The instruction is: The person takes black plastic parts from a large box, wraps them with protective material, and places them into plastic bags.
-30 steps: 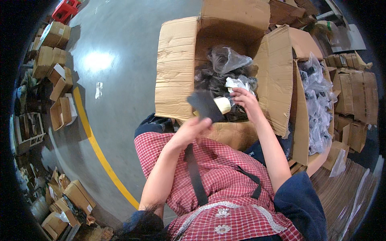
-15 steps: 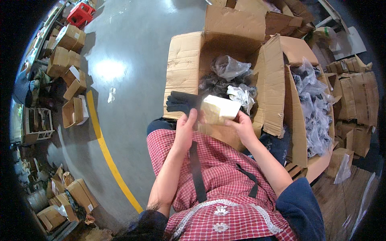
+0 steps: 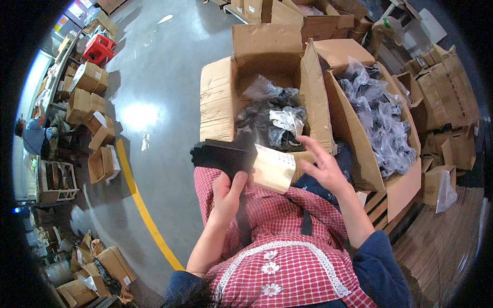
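- Head view, middle of the frame: the left hand [image 3: 227,191] grips a flat black pouch [image 3: 222,155] from below, thumb up over its lower edge and fingers curled behind it. The pouch sits just left of centre, above the red checked apron [image 3: 287,241].
- A pale cream card sleeve [image 3: 273,169] sticks out of the pouch's right end, tilted down to the right. I cannot tell whether it is fully seated or only half in.
- The right hand [image 3: 322,168] hangs just right of the sleeve, fingers spread and slack, holding nothing; its fingertips are near the sleeve's edge but apart from it.
- Handling, as I judge it: the pouch looks light and fairly soft, held level by one hand, so it may flex if pinched at a corner. The sleeve looks like stiff thin card that would crease under a hard squeeze. Best taken by the long edges, pouch supported underneath.
- Upper centre: an open cardboard box [image 3: 221,100] holds clear plastic bags [image 3: 280,115] of dark goods.
- Upper right: a second open carton [image 3: 354,138] is full of similar bagged items [image 3: 382,120].
- Left of the frame: a yellow floor line [image 3: 141,210] crosses the grey concrete, with small cartons [image 3: 90,92] stacked beyond it.
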Demonstrator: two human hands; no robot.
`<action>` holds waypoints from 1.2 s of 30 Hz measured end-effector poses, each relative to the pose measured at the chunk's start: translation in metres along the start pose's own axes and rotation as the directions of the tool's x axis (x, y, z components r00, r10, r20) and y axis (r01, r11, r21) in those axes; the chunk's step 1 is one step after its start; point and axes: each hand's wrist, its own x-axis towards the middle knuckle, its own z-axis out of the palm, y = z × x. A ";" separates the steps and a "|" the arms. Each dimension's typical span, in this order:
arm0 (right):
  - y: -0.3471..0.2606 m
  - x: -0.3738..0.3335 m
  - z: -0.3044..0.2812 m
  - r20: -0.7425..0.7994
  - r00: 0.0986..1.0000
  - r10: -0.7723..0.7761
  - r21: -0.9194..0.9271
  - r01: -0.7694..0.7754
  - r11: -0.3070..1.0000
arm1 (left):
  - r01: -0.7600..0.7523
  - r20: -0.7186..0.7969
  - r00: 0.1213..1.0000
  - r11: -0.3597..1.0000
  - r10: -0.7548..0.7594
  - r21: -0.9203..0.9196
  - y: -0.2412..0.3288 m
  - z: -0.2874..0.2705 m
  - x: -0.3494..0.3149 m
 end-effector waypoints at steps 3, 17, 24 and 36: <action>-0.025 -0.003 0.012 0.272 0.950 0.151 0.066 -0.175 0.982 | -0.038 0.042 0.998 0.997 0.041 -0.066 0.005 0.009 -0.023; -0.037 -0.058 0.029 0.329 0.929 0.171 0.331 -0.283 0.900 | -0.090 0.055 0.994 0.995 0.093 -0.052 0.020 0.016 -0.068; -0.043 -0.072 0.049 0.356 0.915 0.190 0.547 -0.369 0.752 | -0.063 0.074 0.995 0.991 0.072 -0.118 0.020 0.026 -0.072; -0.049 -0.076 0.049 0.127 0.953 -0.276 -0.474 0.302 0.827 | -0.019 0.008 1.000 0.971 0.017 0.238 0.015 0.038 -0.084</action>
